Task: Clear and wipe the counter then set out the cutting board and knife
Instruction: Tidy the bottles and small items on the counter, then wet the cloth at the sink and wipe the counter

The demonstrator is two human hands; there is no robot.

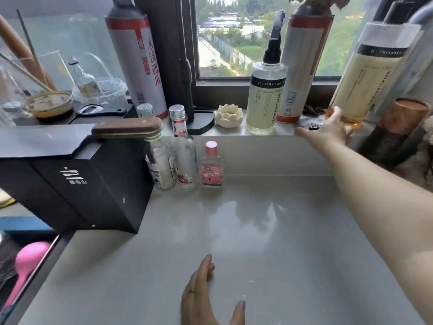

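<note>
Windowsill (236, 131), far right: my right hand (328, 131) grips tilted bottle (365, 73) at its base, top leaning right; left hand (203, 294) flat, fingers straight, on near counter (281, 231).

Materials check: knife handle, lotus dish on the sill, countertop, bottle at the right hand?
Knife handle: brown wood by its look, satin, pale rivets.
Lotus dish: cream, matte, ceramic or resin, can't tell.
Countertop: pale grey, glossy, likely stone or composite; reflections show.
Bottle gripped by right hand: clear, plastic or glass, liquid visible.
</note>
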